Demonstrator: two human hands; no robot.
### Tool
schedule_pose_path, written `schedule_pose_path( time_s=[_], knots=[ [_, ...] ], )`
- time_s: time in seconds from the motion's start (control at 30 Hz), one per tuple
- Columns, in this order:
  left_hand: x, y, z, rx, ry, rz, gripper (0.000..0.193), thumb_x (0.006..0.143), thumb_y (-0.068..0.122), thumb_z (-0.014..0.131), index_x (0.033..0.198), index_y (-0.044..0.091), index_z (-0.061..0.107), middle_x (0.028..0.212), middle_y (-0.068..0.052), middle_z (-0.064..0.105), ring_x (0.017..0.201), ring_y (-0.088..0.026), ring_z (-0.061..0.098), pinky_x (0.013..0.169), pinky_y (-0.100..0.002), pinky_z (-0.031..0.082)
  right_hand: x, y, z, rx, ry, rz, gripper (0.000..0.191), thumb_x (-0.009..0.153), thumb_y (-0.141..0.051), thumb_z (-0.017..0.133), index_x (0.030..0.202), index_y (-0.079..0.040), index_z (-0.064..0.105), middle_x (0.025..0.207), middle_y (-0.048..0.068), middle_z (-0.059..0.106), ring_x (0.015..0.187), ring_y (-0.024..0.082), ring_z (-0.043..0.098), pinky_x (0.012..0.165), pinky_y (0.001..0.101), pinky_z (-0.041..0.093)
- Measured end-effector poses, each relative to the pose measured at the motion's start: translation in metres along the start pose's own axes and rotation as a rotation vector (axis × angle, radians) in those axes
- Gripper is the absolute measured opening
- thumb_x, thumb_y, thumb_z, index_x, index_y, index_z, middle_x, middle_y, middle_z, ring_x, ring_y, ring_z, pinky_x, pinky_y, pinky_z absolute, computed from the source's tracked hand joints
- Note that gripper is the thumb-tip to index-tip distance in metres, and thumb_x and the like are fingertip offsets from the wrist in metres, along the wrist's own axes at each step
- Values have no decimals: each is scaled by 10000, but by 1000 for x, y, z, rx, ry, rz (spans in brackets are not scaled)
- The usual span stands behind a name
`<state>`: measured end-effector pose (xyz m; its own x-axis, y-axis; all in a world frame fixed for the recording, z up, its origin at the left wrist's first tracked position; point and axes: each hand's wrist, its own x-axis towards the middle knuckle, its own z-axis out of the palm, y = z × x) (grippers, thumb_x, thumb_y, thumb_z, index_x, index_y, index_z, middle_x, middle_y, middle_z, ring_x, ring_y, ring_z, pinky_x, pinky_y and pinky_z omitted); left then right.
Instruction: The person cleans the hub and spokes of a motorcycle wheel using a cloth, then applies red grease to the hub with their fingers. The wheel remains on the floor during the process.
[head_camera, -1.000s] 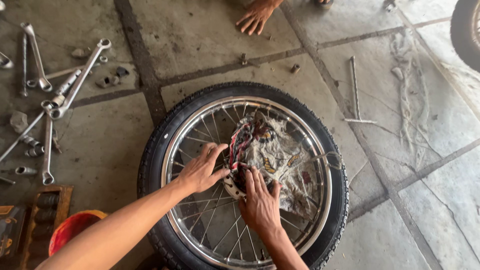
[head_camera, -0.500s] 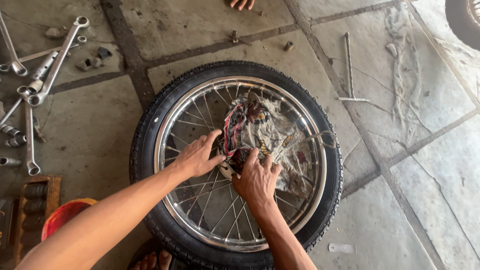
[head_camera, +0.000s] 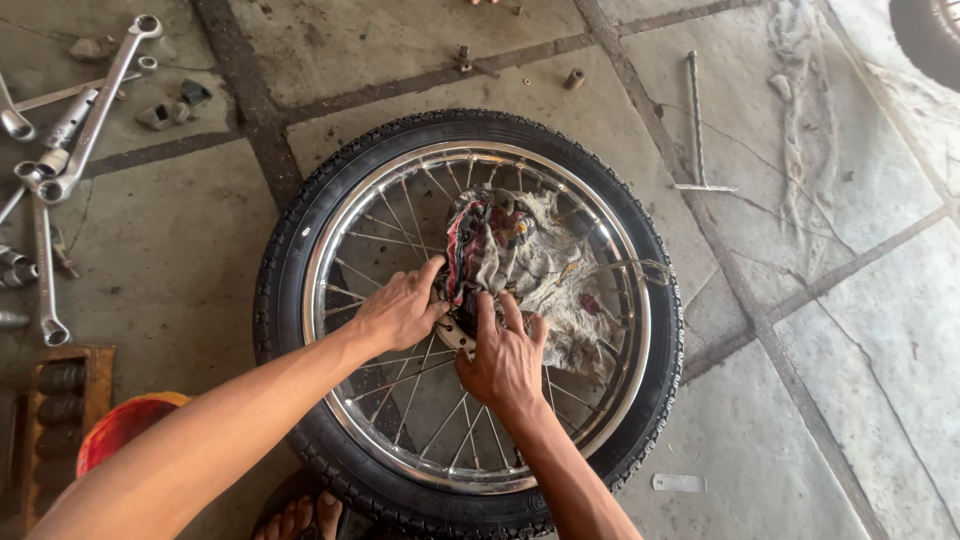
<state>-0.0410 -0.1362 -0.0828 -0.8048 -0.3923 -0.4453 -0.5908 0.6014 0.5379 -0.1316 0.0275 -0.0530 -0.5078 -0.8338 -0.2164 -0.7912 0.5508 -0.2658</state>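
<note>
Pressed down at the hub of a spoked motorcycle wheel (head_camera: 470, 320) lying flat on the concrete floor (head_camera: 820, 400): left hand (head_camera: 400, 312) and right hand (head_camera: 502, 362) side by side, fingers curled onto a grimy rag (head_camera: 530, 262) bunched over the centre, just ahead of the fingertips. Soft and limp, that rag, likely greasy; best pinched at a loose fold. Heavy and stiff, the wheel; rim or tyre for gripping. Lay well off beyond the left hand: spanners (head_camera: 85, 120), a red bowl (head_camera: 120, 430).
</note>
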Motion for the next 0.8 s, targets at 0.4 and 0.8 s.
schedule_pose_path(
  time_s=[0.4,0.8],
  knots=[
    [0,-4,1,-20,41,41,817,978,427,570,1591,127,120,1462,-267,468,1291,-433,517,1099,-500,428,19,-25,8,-272,-189,290,751,842,-189,641,1426,201,374,1063,238,718,1193,365,526,1047,540,303],
    [9,-11,12,-21,1,5,814,996,430,539,1598,102,100,1449,-259,474,1243,-404,545,1063,-491,467,-17,-11,14,-30,72,-95,826,676,-156,780,1414,-20,435,1215,141,689,1284,307,503,964,623,285]
  ],
)
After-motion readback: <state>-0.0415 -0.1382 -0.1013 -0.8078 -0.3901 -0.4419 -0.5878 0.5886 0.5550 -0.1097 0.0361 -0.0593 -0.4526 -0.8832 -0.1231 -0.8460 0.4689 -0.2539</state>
